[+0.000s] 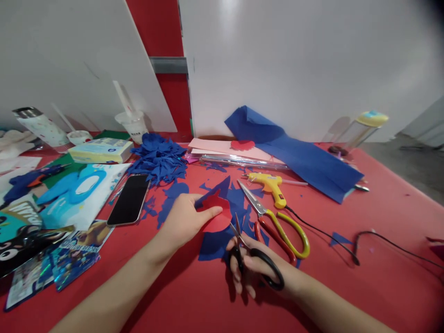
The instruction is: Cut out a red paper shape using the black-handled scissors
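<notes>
Left hand [183,219] at frame centre, fingers pinching red paper piece [217,213] over blue paper scraps [222,231] on red table [347,286]. Right hand [255,268] lower centre, fingers clenched through black scissors [249,252], blades pointing at red piece's lower edge. Red-and-yellow scissors [277,222] lie just right; yellow glue gun [272,185] beyond. Phone [129,200] left of centre. Blue paper sheet [294,152] upper right.
</notes>
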A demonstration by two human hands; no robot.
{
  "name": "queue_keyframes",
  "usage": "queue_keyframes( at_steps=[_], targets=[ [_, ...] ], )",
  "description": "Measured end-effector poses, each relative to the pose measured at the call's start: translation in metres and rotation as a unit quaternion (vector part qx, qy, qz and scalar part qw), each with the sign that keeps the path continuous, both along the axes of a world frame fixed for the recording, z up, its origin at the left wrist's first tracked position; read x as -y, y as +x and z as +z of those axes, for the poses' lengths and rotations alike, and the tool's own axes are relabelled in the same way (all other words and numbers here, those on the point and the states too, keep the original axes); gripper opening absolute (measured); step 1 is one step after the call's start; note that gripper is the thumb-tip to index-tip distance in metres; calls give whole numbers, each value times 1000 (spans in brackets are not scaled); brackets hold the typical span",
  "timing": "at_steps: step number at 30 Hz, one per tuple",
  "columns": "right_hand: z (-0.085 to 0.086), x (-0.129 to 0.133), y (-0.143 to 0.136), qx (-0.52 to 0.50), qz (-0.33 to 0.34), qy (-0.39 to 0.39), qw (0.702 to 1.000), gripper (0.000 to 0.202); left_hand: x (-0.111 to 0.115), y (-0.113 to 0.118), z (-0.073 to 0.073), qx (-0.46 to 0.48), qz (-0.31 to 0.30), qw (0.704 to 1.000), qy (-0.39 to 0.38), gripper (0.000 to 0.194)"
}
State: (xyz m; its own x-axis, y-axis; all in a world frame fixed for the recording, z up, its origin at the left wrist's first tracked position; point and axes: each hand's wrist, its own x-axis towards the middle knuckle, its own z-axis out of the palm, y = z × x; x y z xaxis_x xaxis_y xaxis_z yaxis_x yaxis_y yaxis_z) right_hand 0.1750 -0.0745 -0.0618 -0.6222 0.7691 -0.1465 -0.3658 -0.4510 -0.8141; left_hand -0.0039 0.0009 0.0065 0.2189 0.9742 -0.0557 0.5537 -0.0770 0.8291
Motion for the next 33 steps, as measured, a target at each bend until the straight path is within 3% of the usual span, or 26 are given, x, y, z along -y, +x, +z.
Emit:
queue_keyframes(
  at_steps=[5,17,33],
  targets=[
    [-2,-1,0,5,-28,7,1000,38,2,4,-4,-23,-17,1000,1,25],
    [-2,-2,1,7,-46,4,999,37,5,6,-5,17,-43,998,-39,22],
    [-2,-4,1,-20,-47,-35,998,38,4,10,-7,38,-36,998,-46,21]
  ],
)
